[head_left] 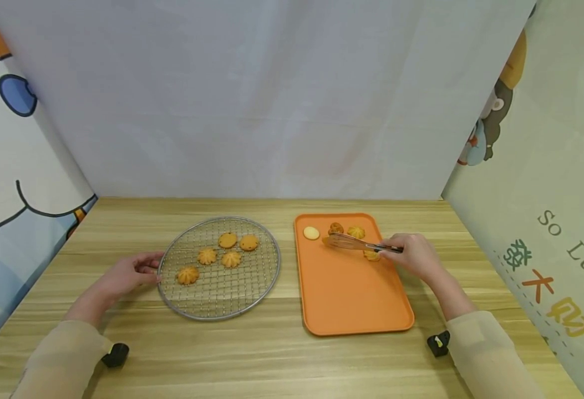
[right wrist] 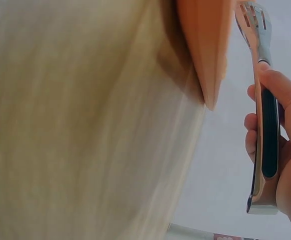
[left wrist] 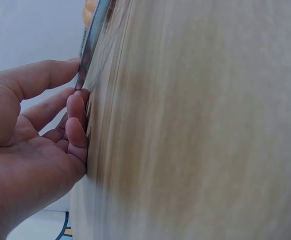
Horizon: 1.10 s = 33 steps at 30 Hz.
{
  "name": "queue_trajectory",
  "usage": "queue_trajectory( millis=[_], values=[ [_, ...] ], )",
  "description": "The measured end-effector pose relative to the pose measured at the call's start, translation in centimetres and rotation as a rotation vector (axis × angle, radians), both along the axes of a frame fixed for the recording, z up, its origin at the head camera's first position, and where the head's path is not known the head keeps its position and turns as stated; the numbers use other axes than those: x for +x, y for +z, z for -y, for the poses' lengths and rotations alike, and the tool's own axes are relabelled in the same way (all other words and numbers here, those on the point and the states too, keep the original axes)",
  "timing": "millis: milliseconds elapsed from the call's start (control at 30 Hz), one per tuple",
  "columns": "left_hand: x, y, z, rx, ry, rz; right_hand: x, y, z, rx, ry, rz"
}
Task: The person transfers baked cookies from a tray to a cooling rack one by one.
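My left hand (head_left: 129,274) pinches the left rim of a round wire cooling rack (head_left: 244,285), thumb above and fingers below in the left wrist view. Several golden cookies lie on the mesh, among them a fluted cookie (head_left: 188,275) nearest that hand. My right hand (head_left: 414,252) grips slotted metal tongs (head_left: 349,243) by their dark handle, low over the back of an orange tray (head_left: 351,293). At the tongs' tip a small golden-brown edge shows; I cannot tell whether they hold a cookie. The right wrist view shows the tongs (right wrist: 269,130) along the palm.
Near the tongs on the tray are a pale oval cookie (head_left: 311,233), a brown cookie (head_left: 336,228), a fluted cookie (head_left: 356,232) and another cookie (head_left: 371,255) partly under the tongs. Wood-patterned tabletop (head_left: 287,321) separates rack and tray. A white curtain (head_left: 272,111) hangs behind.
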<state>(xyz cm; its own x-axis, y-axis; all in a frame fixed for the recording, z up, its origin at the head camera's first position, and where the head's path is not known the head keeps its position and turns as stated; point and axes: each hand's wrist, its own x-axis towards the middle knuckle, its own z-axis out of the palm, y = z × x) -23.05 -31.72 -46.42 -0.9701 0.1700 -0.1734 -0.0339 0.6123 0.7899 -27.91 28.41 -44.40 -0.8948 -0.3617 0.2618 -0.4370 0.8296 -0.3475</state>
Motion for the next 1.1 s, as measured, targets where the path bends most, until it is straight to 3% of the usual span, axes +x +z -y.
queue_trajectory(
  millis=[433,700,1100],
  values=[
    [-0.1,-0.1,0.1,-0.010,0.004,0.003,0.1,0.8,-0.1,-0.037,0.032,-0.016],
    [0.1,0.1,-0.1,0.004,0.006,0.004,-0.1,1.7,0.4,-0.039,0.055,-0.068],
    [0.2,0.3,-0.2,-0.005,0.007,0.000,0.3,3.3,1.7,-0.074,0.071,-0.072]
  ],
)
